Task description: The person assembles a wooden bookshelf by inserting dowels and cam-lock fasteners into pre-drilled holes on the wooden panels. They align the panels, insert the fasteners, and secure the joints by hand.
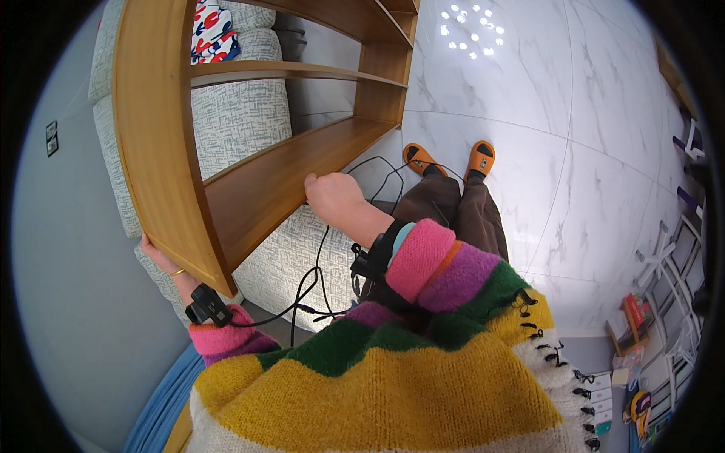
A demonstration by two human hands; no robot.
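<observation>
An open wooden shelf unit (pixel 155 136) with several boards stands tilted in front of me to the left. My left hand (pixel 157 255) is closed on the lower corner of its side panel, the fingers partly hidden behind the wood. My right hand (pixel 336 198) is wrapped over the near edge of the lowest board (pixel 283 170), close to its middle. Each wrist carries a black strapped device, and a black cable (pixel 306 285) runs between them below the shelf unit.
Behind and beneath the shelf unit is a light patterned sofa (pixel 242 124) with a red, white and blue cloth (pixel 211 34) on it. Marble-look tiles (pixel 521 90) cover the floor to the right. Metal frames (pixel 664 257) and small boxes (pixel 601 400) stand at the far right.
</observation>
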